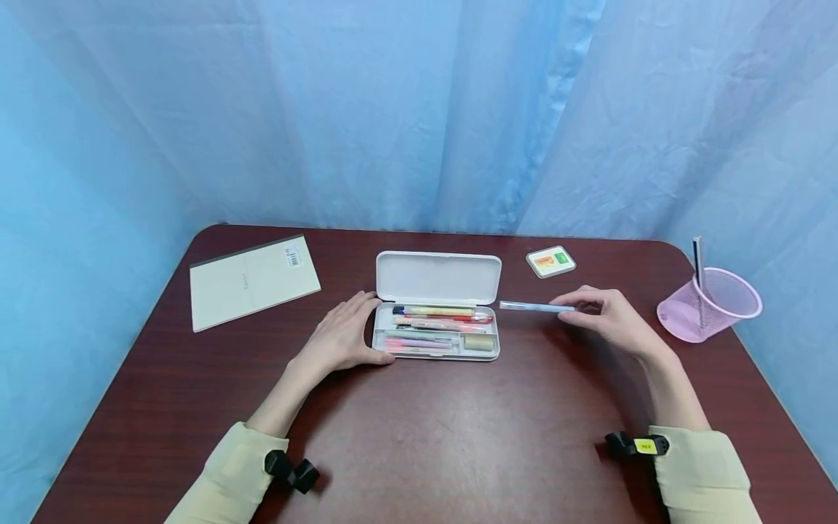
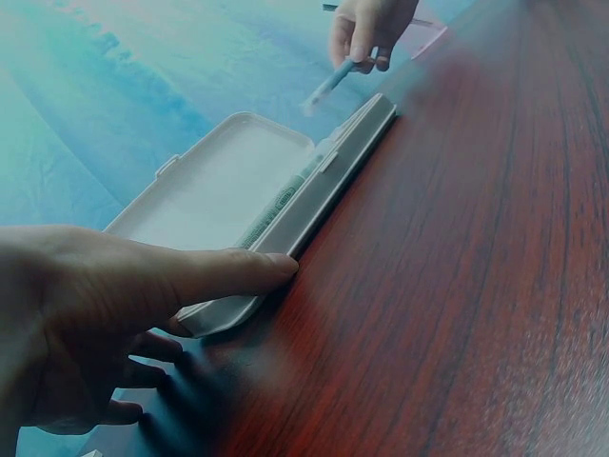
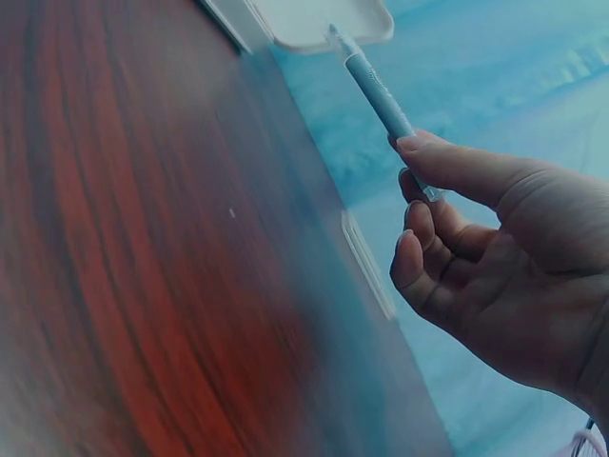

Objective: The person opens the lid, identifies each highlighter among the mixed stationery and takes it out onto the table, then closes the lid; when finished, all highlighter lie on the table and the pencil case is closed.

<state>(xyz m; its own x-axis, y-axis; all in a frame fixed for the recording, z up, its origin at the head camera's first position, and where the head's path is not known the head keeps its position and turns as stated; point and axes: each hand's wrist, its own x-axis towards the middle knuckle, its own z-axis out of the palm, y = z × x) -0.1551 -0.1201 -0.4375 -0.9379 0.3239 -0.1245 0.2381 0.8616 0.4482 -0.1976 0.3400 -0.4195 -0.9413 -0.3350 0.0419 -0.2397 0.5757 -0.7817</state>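
An open white pencil case lies on the table with its lid tipped back. Several pens and markers fill its tray, beside a beige block-shaped piece. At the case's left end, my left hand holds it, the straight thumb along the front wall and the fingers around the back corner. My right hand pinches a light blue pen with clear ends between thumb and fingers. In the head view, the pen points left, its far tip just beside the case's right end.
A cream notebook with a barcode label lies at the back left. Behind the right hand is a small flat case with orange and green marks. A pink mesh pen cup leans near the right edge, with slim sticks in it. Blue curtains surround the table.
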